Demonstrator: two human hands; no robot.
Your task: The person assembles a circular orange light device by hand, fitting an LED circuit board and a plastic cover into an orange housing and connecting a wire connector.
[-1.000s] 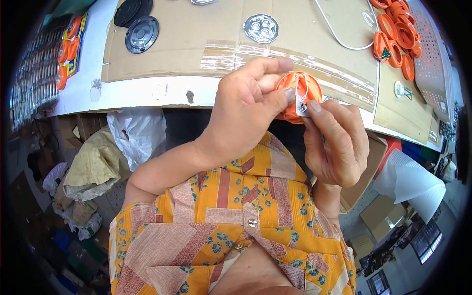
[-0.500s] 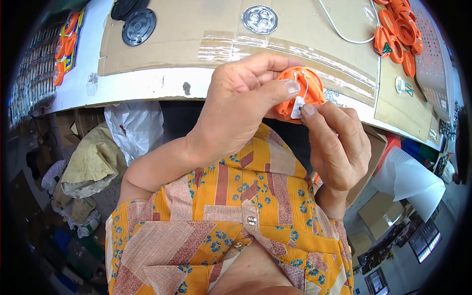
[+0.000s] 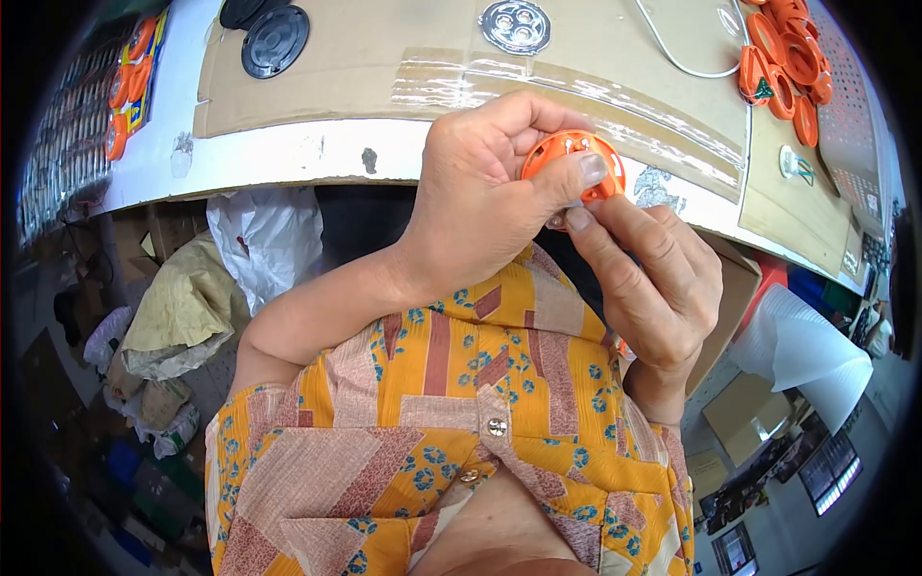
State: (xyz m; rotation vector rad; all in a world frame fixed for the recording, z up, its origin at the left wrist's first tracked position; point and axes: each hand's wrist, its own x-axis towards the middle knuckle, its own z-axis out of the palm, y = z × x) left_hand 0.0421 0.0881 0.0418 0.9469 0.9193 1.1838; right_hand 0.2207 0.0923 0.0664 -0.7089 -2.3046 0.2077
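In front of my chest, over the table's near edge, my left hand [image 3: 490,182] is closed around a round orange plastic housing [image 3: 618,168]. The thumb lies across the housing's open inner side, and the fingers wrap behind its far rim. Two small white wire ends show inside, just above the thumb tip. My right hand [image 3: 658,274] meets the housing's lower edge, thumb and index finger pinched close together near my left thumb. A small piece is partly visible at those fingertips, but most of it is hidden and its kind is unclear.
Taped cardboard [image 3: 336,86] covers the white table. On it lie black round covers [image 3: 275,41], a silver disc with three lenses [image 3: 516,27] and a white cable [image 3: 663,43]. Orange rings [image 3: 800,60] pile up beside a perforated white basket [image 3: 855,125]. Bags [image 3: 264,245] sit below, left.
My right fingertips have moved left, in under my left thumb. The small white piece and thin wire between them are now mostly hidden. The housing has shifted slightly left and tilted.
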